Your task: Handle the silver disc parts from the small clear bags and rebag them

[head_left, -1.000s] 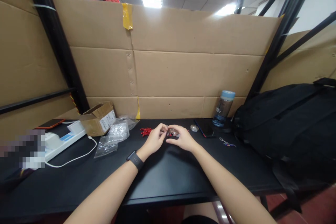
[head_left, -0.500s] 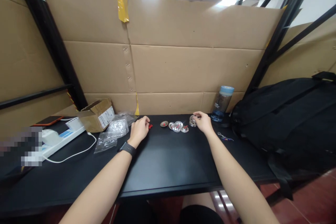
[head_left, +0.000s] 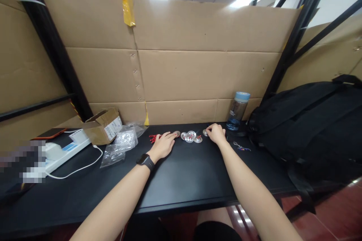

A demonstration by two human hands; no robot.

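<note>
Several shiny metal discs, dished like small cymbals, lie overlapping near the back of the black table; some bear red bits at their middle. My left hand, with a dark watch on its wrist, lies palm down with fingers stretched out. Its fingertips reach the leftmost disc, which they partly cover. Red cords lie just behind and left of that hand. My right hand has its thumb and fingers closed at the edge of the rightmost disc, partly hidden by the fingers.
A water bottle with a blue lid stands at the back right, beside a large black backpack. A small trinket lies near my right forearm. At left are clear plastic bags, an open carton and a white power strip.
My left hand has moved right from the red cords to the leftmost disc and flattened out. My right hand has shifted slightly, and the disc at its fingers sits a little lower and further left.
</note>
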